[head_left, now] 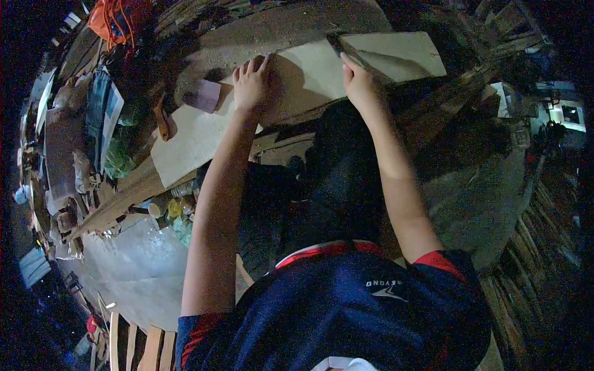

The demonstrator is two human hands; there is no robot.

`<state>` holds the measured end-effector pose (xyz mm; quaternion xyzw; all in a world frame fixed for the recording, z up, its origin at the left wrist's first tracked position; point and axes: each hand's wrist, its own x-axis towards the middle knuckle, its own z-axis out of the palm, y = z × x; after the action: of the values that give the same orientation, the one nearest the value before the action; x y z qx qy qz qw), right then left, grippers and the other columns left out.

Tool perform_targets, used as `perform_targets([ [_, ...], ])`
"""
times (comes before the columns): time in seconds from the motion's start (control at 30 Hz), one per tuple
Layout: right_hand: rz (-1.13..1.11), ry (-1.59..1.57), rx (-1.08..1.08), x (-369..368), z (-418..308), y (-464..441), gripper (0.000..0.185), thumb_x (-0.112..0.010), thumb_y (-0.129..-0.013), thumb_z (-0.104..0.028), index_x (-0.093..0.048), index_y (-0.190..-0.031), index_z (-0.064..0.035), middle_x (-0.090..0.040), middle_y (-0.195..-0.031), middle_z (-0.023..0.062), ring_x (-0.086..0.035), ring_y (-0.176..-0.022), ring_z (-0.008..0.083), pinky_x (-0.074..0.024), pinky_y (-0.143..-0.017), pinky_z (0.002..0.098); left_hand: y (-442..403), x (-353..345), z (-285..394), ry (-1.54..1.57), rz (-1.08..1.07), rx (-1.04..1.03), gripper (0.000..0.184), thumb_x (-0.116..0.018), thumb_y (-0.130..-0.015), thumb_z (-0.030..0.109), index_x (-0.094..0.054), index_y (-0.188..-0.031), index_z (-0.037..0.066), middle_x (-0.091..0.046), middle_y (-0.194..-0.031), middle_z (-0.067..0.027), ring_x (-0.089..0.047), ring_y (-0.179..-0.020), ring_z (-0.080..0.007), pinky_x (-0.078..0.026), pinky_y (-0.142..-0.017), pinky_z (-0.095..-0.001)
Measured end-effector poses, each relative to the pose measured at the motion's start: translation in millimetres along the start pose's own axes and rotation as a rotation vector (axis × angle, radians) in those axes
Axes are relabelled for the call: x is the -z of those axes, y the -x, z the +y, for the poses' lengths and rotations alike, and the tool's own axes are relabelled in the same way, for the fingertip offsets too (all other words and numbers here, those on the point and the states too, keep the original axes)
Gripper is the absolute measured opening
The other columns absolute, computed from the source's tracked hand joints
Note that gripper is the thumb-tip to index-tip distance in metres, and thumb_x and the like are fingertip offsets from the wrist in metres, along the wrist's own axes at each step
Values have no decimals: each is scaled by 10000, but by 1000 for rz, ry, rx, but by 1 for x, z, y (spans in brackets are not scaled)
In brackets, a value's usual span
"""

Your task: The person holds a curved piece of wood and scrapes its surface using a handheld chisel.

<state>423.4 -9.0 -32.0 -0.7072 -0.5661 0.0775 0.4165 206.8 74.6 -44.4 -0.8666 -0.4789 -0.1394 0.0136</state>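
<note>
A long, pale wooden board (pixel 297 74) lies at a slant across the work surface before me. My left hand (pixel 252 83) rests on it near its middle, fingers stretched out and slightly apart, holding nothing. Farther right, my right hand (pixel 361 83) is closed around a dark, narrow, flat tool (pixel 335 44); its index finger points along it. The tool's front end lies over the board's far edge, and its exact kind is unclear. Left of my left hand sits a mauve block (pixel 203 96). Beside the board's left end is a wooden-handled tool (pixel 162 119), its working end hidden in shadow.
An orange drawstring bag (pixel 111 21) is at the far left. Green plastic (pixel 117 161), papers and clutter line the left side. Wooden slats (pixel 142 346) stand at lower left. Stacked timber strips (pixel 516 303) lie at lower right. My legs are under the board's near edge.
</note>
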Motion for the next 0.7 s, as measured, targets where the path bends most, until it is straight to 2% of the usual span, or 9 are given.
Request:
perform_targets([
  [0.13, -48, 73, -92, 23, -35, 14, 270, -436, -830, -182, -515, -1084, -131, -545, -889, 202, -523, -819, 352, -435, -675, 364, 0, 3, 3, 11, 9, 14, 538, -496, -740, 348, -338, -1238, 223, -441, -1134, -66, -372, -1086, -251, -242, -937, -406],
  [0.2, -288, 163, -427, 48, -72, 26, 275, -444, -826, -188, -511, -1089, -139, -552, -845, 197, -528, -762, 351, -429, -641, 374, 0, 0, 3, 5, 21, 15, 519, -487, -748, 339, -347, -1233, 220, -442, -1135, -61, -374, -1083, -247, -243, -935, -407],
  [0.27, -330, 190, -450, 52, -64, 37, 325, -470, -807, -181, -473, -1131, -154, -546, -788, 211, -525, -704, 356, -425, -610, 376, 0, -1, 3, -11, 19, 24, 501, -478, -754, 297, -350, -1232, 221, -434, -1149, -52, -377, -1079, -243, -244, -933, -408],
  [0.33, -213, 61, -209, 53, -56, 47, 416, -515, -757, -119, -433, -1163, -155, -546, -818, 208, -536, -707, 337, -425, -621, 363, 1, -9, -2, -49, 25, 8, 492, -476, -753, 283, -359, -1227, 220, -430, -1154, -50, -377, -1079, -243, -243, -933, -404],
  [0.43, -162, -181, -184, 64, -72, 53, 479, -546, -701, -61, -419, -1155, -148, -522, -884, 183, -535, -735, 307, -422, -646, 352, 0, -17, -7, -44, 55, -11, 482, -474, -750, 260, -371, -1219, 217, -424, -1162, -49, -377, -1078, -244, -242, -933, -397],
  [0.47, -169, -158, -168, 66, -81, 52, 475, -560, -671, -36, -429, -1119, -122, -485, -953, 152, -514, -800, 280, -414, -686, 334, 0, -19, -9, -1, 73, -15, 481, -474, -748, 250, -374, -1217, 214, -422, -1164, -49, -377, -1077, -246, -242, -933, -393],
  [0.6, -60, 10, 114, 49, -75, 43, 430, -591, -663, -49, -468, -1074, -74, -485, -990, 153, -489, -899, 287, -409, -750, 333, 3, 2, 3, 25, 27, 15, 477, -471, -754, 255, -375, -1218, 206, -420, -1167, -59, -374, -1080, -250, -243, -932, -390],
  [0.67, 0, -66, 260, 41, -80, 34, 421, -583, -677, -21, -472, -1079, -72, -482, -1025, 148, -485, -934, 301, -415, -779, 345, 3, 14, 9, 45, -41, 51, 492, -479, -751, 267, -366, -1224, 190, -410, -1178, -70, -370, -1085, -250, -242, -932, -394],
  [0.7, -54, -186, 185, 34, -82, 32, 442, -581, -668, 9, -471, -1088, -75, -479, -1048, 135, -482, -954, 303, -421, -800, 343, 2, 9, 6, 43, -38, 46, 492, -479, -751, 267, -366, -1224, 190, -410, -1178, -70, -370, -1085, -250, -242, -932, -394],
])
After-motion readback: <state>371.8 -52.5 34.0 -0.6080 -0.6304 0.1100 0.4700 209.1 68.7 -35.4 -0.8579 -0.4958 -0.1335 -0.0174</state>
